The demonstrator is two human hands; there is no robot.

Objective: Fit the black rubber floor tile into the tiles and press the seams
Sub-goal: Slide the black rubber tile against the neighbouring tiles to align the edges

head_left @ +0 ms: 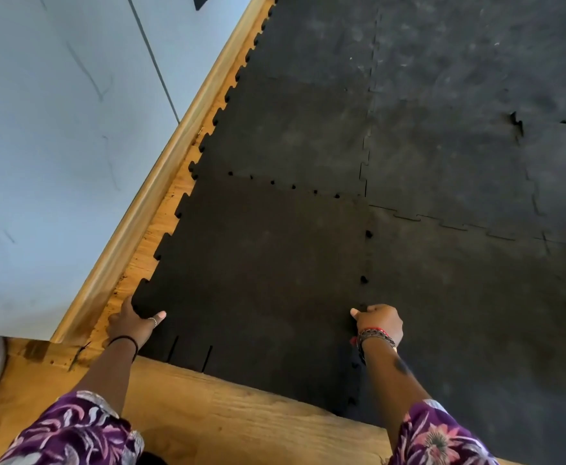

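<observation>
A black rubber floor tile (261, 270) with jigsaw edges lies at the near left of a field of laid black tiles (442, 129). My left hand (134, 322) grips its left edge near the front corner, thumb on top and fingers underneath. My right hand (377, 322) is closed on the tile's right edge where it meets the neighbouring tile (476, 313). Small dark gaps show along the far seam (291, 186) and the right seam (367, 256). The tile's near edge has two slits and lies over the wooden floor.
A wooden baseboard (161, 182) runs along a pale wall (57, 129) on the left, with a strip of bare wooden floor (208, 407) beside and in front of the tile. A lifted tab (518, 124) shows in the tiles at the right.
</observation>
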